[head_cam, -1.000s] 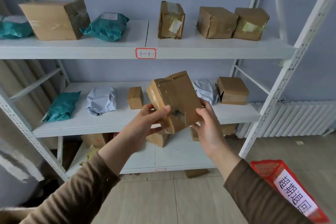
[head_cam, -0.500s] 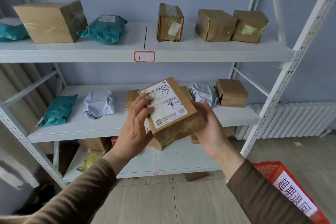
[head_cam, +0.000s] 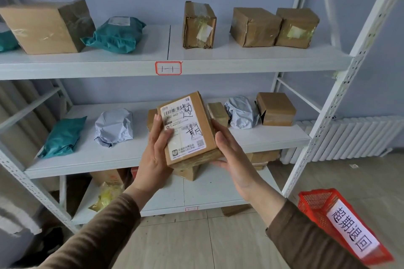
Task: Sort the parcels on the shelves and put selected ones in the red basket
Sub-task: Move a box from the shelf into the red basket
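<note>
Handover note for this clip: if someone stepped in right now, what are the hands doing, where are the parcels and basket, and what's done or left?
Left hand and right hand: both grip the labelled cardboard box, label up with handwritten marks, in front of the middle shelf.
Red basket: on the floor at lower right; no parcel shows in its visible part.
Other parcels sit on the top shelf and the shelves below it.
Left: decide on this box, basket or shelf, then check the rest.

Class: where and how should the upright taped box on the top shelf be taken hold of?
Grip the upright box by its two narrow side faces, reaching in from the front. It stands tall and slim at the shelf edge, with free space either side, so fingers probably fit.
</note>
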